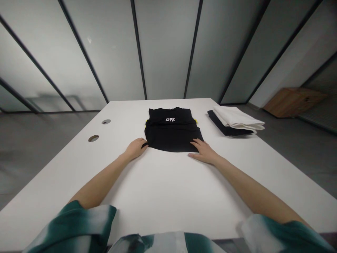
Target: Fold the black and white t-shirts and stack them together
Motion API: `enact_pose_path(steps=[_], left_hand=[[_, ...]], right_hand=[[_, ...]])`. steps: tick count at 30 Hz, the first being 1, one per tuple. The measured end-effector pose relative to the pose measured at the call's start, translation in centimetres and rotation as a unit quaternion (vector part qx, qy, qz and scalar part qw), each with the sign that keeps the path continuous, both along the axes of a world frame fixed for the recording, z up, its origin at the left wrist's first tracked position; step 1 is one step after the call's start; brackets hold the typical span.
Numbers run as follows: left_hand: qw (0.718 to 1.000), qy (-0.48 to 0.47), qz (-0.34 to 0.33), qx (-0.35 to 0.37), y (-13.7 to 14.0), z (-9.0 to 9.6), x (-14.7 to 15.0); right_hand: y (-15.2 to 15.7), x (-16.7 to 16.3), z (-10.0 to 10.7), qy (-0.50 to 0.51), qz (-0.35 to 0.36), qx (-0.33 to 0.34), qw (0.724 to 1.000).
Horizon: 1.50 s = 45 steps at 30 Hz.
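A black T-shirt [173,137] with white lettering on its chest lies on the white table [158,189], its neckline pointing away from me. The fabric is bunched in a crosswise fold below the lettering, and bits of yellow show at both sides. At the near left corner of the hem, my left hand [135,149] has its fingers closed on the black cloth. My right hand [204,151] rests at the near right corner with its fingers spread, some on the cloth and the thumb on the tabletop.
Folded white cloth [237,117] lies on folded black cloth [223,129] at the table's right edge. Two round holes [93,138] pierce the tabletop at left. Frosted glass panels [165,49] stand behind the table. A wooden cabinet [289,102] is on the floor at far right.
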<state>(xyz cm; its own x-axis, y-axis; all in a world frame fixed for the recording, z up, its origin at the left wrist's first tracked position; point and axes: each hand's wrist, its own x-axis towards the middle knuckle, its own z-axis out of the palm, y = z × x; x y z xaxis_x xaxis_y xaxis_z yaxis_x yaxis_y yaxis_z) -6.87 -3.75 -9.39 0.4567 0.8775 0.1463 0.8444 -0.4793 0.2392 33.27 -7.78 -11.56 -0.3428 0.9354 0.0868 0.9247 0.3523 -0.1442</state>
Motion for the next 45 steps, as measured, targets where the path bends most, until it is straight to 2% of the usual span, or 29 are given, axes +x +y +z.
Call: enact_pose_path(steps=[2, 4, 8, 12, 15, 17, 20, 23, 25, 27, 29, 32, 33, 34, 36, 38, 40, 43, 45], left_hand=[[0.998, -0.003, 0.065, 0.017, 0.3, 0.6, 1.0], [0.993, -0.049, 0.107, 0.023, 0.7, 1.5, 2.2], [0.980, -0.158, 0.122, 0.024, 1.6, 3.7, 4.5], [0.975, -0.188, 0.115, 0.029, 1.9, 6.8, 5.0], [0.988, -0.125, 0.092, 0.020, 1.4, 9.4, 3.8], [0.998, -0.023, 0.060, -0.005, 0.8, 10.7, 2.5], [0.990, 0.139, 0.011, -0.032, -0.3, 11.4, 0.7], [0.977, 0.211, -0.021, -0.021, -1.4, 10.6, 0.0], [0.977, 0.205, -0.060, -0.013, -2.3, 9.8, -0.1], [0.980, 0.167, -0.102, -0.033, -3.0, 9.3, -0.2], [0.978, 0.120, -0.129, -0.112, -3.4, 9.3, -0.6], [0.945, 0.033, -0.146, -0.292, -2.7, 9.8, -1.3], [0.937, -0.002, -0.139, -0.321, -2.1, 9.9, -1.4], [0.940, -0.034, -0.122, -0.317, -1.4, 9.8, -1.3], [0.969, -0.071, -0.053, -0.230, 0.4, 8.7, -0.5], [0.991, -0.062, 0.023, -0.118, 2.1, 6.6, 1.0], [0.997, -0.029, 0.044, -0.061, 3.5, 3.9, 3.0], [0.997, 0.037, 0.059, -0.042, 4.3, 0.6, 5.6], [0.992, 0.073, 0.088, -0.052, 4.4, -0.5, 6.5]], right_hand=[[0.0, -0.7, 0.2, -0.003, -0.017, -0.004, 1.000], [0.2, -2.0, 0.8, 0.004, -0.019, 0.000, 1.000], [0.8, -6.3, 2.4, 0.029, -0.010, 0.023, 0.999], [1.8, -9.9, 3.8, -0.024, -0.001, 0.047, 0.999], [2.2, -9.6, 4.5, -0.074, -0.005, 0.058, 0.996], [2.1, -7.8, 4.8, -0.086, -0.022, 0.070, 0.994], [1.5, -3.7, 5.1, -0.090, -0.061, 0.088, 0.990], [0.6, 0.3, 5.3, -0.071, -0.048, 0.109, 0.990], [-0.1, 2.2, 5.1, -0.048, -0.015, 0.127, 0.991], [-1.0, 3.4, 4.9, -0.029, 0.013, 0.116, 0.993], [-1.9, 4.2, 4.7, -0.007, 0.030, 0.058, 0.998], [-2.7, 4.8, 4.6, 0.074, 0.021, -0.069, 0.995], [-2.6, 4.9, 4.6, 0.109, 0.005, -0.092, 0.990], [-2.4, 4.9, 4.6, 0.142, -0.015, -0.097, 0.985], [-1.3, 4.6, 4.2, 0.182, -0.055, -0.058, 0.980], [0.4, 3.9, 3.5, 0.175, -0.070, -0.002, 0.982], [2.4, 2.9, 2.6, 0.130, -0.057, 0.033, 0.989], [4.7, 1.5, 1.1, 0.041, -0.062, 0.025, 0.997], [5.4, 0.8, 0.2, -0.005, -0.095, -0.008, 0.995]])
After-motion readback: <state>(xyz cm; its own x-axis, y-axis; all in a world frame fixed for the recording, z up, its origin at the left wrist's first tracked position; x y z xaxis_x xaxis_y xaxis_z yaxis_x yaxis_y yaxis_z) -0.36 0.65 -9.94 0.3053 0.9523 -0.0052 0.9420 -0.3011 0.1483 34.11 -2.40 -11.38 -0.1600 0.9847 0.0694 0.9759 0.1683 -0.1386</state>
